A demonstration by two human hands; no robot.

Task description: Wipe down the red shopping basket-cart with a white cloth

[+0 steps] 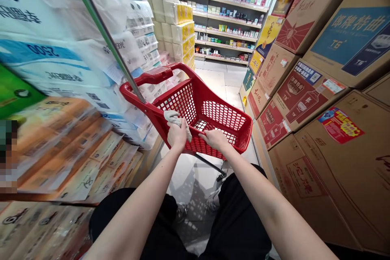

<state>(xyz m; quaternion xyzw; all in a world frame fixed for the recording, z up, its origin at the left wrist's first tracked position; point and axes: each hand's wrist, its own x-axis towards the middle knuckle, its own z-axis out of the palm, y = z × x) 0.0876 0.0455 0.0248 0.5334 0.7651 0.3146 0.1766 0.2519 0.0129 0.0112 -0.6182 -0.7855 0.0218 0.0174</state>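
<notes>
The left hand [177, 135] grips a cloth [173, 117] against the near rim of the red basket [227, 114] (mid-aisle, between boxes [329, 162] and tissue packs [91, 69]). The right hand [215, 139] clasps that rim.

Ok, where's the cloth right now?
Head view, just left of centre: the grey cloth is under the left hand, pressed on the near rim of the red basket, with the right hand holding that rim just to its right.

Shop aisle, stocked shelves [225, 8], stacked cartons [329, 89], red shopping basket [213, 109]
</notes>
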